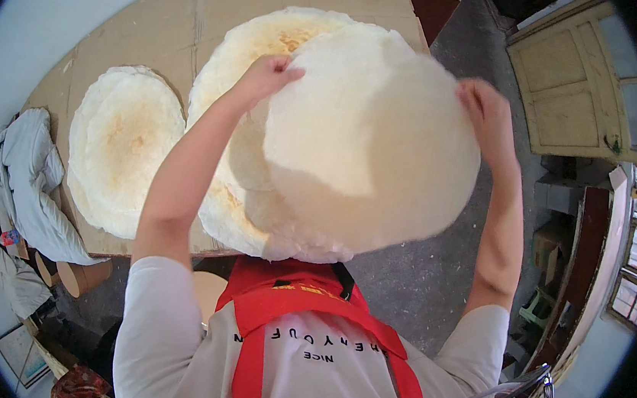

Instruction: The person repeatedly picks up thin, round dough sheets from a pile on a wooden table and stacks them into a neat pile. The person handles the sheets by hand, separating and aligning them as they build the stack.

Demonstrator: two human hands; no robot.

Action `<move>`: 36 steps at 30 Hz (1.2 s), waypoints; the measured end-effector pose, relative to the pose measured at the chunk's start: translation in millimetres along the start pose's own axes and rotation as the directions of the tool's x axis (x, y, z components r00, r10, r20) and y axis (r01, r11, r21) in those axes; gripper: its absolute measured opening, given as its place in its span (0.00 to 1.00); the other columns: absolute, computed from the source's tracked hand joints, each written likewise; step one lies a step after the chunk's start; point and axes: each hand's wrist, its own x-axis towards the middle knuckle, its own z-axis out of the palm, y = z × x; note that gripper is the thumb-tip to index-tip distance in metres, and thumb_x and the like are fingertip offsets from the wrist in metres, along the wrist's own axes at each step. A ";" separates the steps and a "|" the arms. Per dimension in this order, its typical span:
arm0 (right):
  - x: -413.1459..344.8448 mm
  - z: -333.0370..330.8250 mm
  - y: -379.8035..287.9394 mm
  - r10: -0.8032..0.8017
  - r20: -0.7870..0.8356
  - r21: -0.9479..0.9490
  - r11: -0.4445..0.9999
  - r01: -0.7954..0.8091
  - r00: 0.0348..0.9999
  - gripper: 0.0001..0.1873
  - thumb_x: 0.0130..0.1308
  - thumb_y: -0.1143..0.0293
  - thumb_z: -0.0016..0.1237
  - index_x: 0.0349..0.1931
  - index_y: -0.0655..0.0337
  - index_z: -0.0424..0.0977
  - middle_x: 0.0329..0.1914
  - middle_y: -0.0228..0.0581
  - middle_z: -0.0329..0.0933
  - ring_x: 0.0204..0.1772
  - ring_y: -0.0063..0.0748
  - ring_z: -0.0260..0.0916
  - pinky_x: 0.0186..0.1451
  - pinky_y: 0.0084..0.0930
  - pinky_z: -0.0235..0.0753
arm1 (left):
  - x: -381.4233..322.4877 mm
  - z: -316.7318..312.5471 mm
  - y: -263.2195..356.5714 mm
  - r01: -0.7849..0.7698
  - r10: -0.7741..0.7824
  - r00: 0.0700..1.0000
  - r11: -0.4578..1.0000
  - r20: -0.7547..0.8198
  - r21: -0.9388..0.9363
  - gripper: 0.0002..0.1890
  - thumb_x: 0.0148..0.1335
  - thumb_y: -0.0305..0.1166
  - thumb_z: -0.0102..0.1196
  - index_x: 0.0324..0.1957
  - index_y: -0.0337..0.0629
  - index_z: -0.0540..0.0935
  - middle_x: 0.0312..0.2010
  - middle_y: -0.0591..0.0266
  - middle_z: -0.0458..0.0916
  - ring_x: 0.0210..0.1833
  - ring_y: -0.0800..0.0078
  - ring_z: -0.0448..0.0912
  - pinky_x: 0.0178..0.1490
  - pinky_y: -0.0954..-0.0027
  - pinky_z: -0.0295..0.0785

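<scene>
A large, thin round flatbread [370, 136] is held up by its edge between my two hands. Its upper left rim is pinched by my left hand [275, 76], and its upper right rim by my right hand [483, 108], which is slightly blurred. Partly hidden under it lies a pile of similar flatbreads [218, 111], pale with browned patches, at the near edge of the table. Another pile of round flatbreads [123, 143] lies to the left, behind my left forearm.
Cardboard [135, 32] covers the table. A light quilted cloth [34, 174] hangs at its left end, above brown round containers [81, 276]. A person [78, 395] is at the lower left. At right are a wooden door [566, 83] and a green stool [536, 307].
</scene>
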 end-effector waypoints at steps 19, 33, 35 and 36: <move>-158.6 233.7 -57.3 0.071 0.714 0.700 -0.088 -0.709 0.697 0.19 0.58 0.65 0.45 0.49 0.62 0.63 0.41 0.35 0.72 0.37 0.20 0.66 0.40 0.18 0.67 | 97.3 16.3 2.0 0.092 -0.086 0.996 0.824 -0.037 0.559 0.20 0.38 0.36 0.58 0.38 0.42 0.79 0.40 0.54 0.77 0.45 0.67 0.74 0.45 0.68 0.67; -38.5 195.9 -35.7 0.549 0.335 0.937 -0.282 -0.207 0.766 0.11 0.58 0.71 0.45 0.40 0.65 0.65 0.37 0.38 0.70 0.38 0.28 0.70 0.43 0.24 0.73 | 10.2 -88.5 7.9 -0.120 0.090 0.984 0.973 -0.155 -0.198 0.22 0.47 0.35 0.55 0.45 0.35 0.72 0.38 0.60 0.75 0.45 0.72 0.71 0.48 0.71 0.65; -20.0 219.9 -20.0 0.573 0.289 0.946 -0.050 -0.319 0.767 0.11 0.58 0.70 0.45 0.38 0.67 0.65 0.34 0.41 0.69 0.36 0.28 0.70 0.38 0.23 0.74 | 18.1 -73.7 -48.5 -0.022 -0.036 0.956 0.981 -0.291 -0.194 0.18 0.47 0.33 0.55 0.41 0.35 0.74 0.36 0.58 0.76 0.40 0.72 0.73 0.43 0.71 0.68; -18.0 230.7 -12.2 0.557 0.329 0.923 -0.018 -0.385 0.763 0.12 0.58 0.71 0.45 0.39 0.68 0.64 0.34 0.41 0.69 0.36 0.29 0.69 0.38 0.24 0.74 | 31.5 -71.2 -95.1 0.081 -0.136 0.935 0.981 -0.327 -0.177 0.16 0.47 0.32 0.56 0.38 0.35 0.75 0.34 0.58 0.76 0.38 0.71 0.74 0.38 0.70 0.69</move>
